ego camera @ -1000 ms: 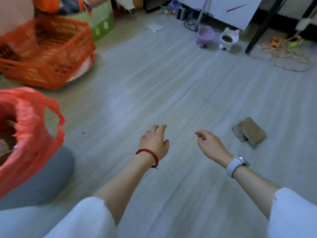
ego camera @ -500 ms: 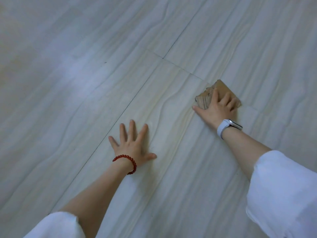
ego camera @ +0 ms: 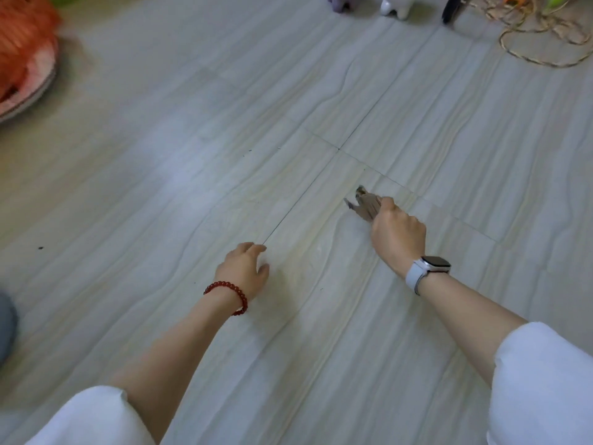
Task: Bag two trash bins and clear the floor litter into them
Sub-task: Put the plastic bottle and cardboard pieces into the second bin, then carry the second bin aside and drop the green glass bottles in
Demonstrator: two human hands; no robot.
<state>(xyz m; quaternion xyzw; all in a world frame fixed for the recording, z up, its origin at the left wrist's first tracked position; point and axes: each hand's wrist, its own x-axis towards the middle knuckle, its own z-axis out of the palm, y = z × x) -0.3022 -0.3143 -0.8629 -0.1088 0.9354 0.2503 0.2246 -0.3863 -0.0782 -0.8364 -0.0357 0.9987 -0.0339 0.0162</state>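
Nearest: two white sleeves at 7 and 5 o'clock, forearms reaching fwd.

L hand (ego camera: 244, 270) sits just below frame centre, fingers loosely bent, holding nothing; can't tell if fingertips touch the floor (ego camera: 160, 175) or hover just above. Red bead bracelet (ego camera: 228, 296) on that wrist.

R hand (ego camera: 396, 234) at approx 3 o'clock of centre, fingers curled round a folded brown cardboard scrap (ego camera: 365, 207); the scrap sticks out past the knuckles toward 10 o'clock, seems lifted off the floor. White watch (ego camera: 428, 269) on that wrist.

Step in hand, as I judge it: carry the scrap to a bin. To do well: keep the grip firm on the fold so it doesn't splay open, swing toward the orange-red bag (ego camera: 22, 46) at 10 o'clock far left, blurred, likely a lined bin but can't confirm. Let go only once the scrap is over the opening. L hand is free to steady the bag rim.

Counts: hands 2; cardboard scraps 1; orange bags 1 in view, second bin not seen. A few dark specks on floor, e.g. at 9 o'clock, too small to ID. Grey shape (ego camera: 6, 329) at 8 o'clock edge, 1. Far, 12–1 o'clock: purple object (ego camera: 340, 3) 1, white object (ego camera: 396, 6) 1, twine tangle (ego camera: 542, 30) 1.
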